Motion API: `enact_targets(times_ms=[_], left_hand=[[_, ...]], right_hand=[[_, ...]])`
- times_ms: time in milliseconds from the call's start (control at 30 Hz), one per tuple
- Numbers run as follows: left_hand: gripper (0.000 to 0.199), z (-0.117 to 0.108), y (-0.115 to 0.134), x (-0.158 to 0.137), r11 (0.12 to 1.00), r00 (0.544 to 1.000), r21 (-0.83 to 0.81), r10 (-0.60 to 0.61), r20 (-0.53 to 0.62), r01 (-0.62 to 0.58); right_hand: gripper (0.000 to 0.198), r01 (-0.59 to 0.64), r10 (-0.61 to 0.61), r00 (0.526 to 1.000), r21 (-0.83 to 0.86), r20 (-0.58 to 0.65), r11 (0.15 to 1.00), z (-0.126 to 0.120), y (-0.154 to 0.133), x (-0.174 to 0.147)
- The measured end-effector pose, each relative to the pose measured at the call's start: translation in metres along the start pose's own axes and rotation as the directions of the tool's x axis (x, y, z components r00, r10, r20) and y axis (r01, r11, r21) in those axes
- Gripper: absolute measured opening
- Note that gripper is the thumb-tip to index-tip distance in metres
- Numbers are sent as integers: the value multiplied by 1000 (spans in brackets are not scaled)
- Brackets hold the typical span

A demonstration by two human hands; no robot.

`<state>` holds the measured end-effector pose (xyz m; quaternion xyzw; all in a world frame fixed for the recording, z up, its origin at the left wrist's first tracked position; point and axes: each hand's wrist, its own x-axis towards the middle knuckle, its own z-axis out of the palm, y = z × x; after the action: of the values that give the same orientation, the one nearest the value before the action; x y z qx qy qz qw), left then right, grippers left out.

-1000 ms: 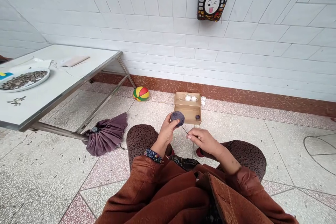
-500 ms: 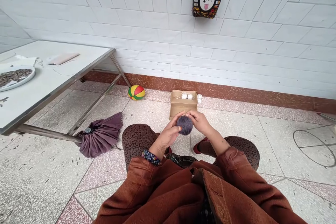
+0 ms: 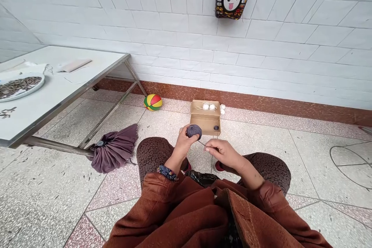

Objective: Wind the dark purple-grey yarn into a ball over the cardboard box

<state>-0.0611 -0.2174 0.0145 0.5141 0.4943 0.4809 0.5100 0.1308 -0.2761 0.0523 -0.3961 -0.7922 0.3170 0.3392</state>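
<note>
My left hand (image 3: 184, 142) is wrapped round a ball of dark purple-grey yarn (image 3: 193, 131) held above the floor between my knees. A strand of yarn (image 3: 201, 143) runs from the ball to my right hand (image 3: 222, 152), whose fingers pinch it a short way to the right. Just beyond my hands lies an open cardboard box (image 3: 203, 124) on the floor. A small dark ball (image 3: 216, 128) sits in its near right corner. Two white balls (image 3: 209, 106) rest in the raised far part, and more white pieces (image 3: 223, 109) lie beside it on the right.
To the left stands a white table (image 3: 95, 56) with a plate of dark strips (image 3: 20, 87). A folded purple umbrella (image 3: 116, 149) leans by its leg, near a colourful ball (image 3: 153, 102). A black basket (image 3: 233, 0) hangs on the tiled wall. A metal ring stand (image 3: 350, 162) is at right.
My left hand has carried the yarn ball slightly left and up. My right hand has drawn away right and down, stretching a strand between them. The small dark ball in the box now shows.
</note>
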Motion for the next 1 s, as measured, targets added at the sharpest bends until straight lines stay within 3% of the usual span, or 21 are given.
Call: enact_targets(times_ms=[100, 200, 300, 400, 467, 533, 600, 667, 767, 867, 1000], left_hand=[[58, 1, 5, -6, 990, 986, 124, 47, 158, -67], [74, 4, 12, -15, 990, 902, 99, 47, 428, -98], [86, 7, 17, -23, 999, 788, 25, 22, 616, -48], [90, 10, 21, -30, 997, 732, -74, 39, 680, 15], [90, 12, 22, -32, 985, 746, -155, 46, 665, 77], [85, 15, 24, -33, 956, 798, -255, 39, 602, 146], [76, 17, 24, -32, 905, 849, -362, 2, 529, 224], [65, 20, 23, -30, 842, 880, -448, -65, 471, 301], [45, 22, 17, -24, 780, 921, -523, -169, 351, 343], [36, 23, 9, -18, 775, 946, -547, -218, 239, 317], [35, 21, 2, -16, 886, 974, -409, -173, 146, 218]], right_hand=[[25, 39, -39, 990, -8, -133, 999, -21, -9, 15], [30, 31, -33, 976, -14, -216, 999, -38, -7, 31], [37, -86, 113, 962, 116, -249, 990, -44, 4, 40], [44, -223, 306, 933, 361, -191, 905, -37, 19, 38], [45, -282, 400, 900, 469, -173, 837, -27, 31, 34], [45, -322, 472, 858, 503, -204, 802, -15, 43, 28], [43, -374, 532, 814, 492, -233, 786, -2, 53, 20], [41, -426, 553, 799, 428, -235, 797, 9, 60, 12], [37, -432, 490, 847, 268, -206, 861, 21, 61, 0], [31, -361, 379, 917, 142, -128, 922, 26, 52, -6], [27, -222, 223, 975, 47, -6, 974, 18, 26, -6]])
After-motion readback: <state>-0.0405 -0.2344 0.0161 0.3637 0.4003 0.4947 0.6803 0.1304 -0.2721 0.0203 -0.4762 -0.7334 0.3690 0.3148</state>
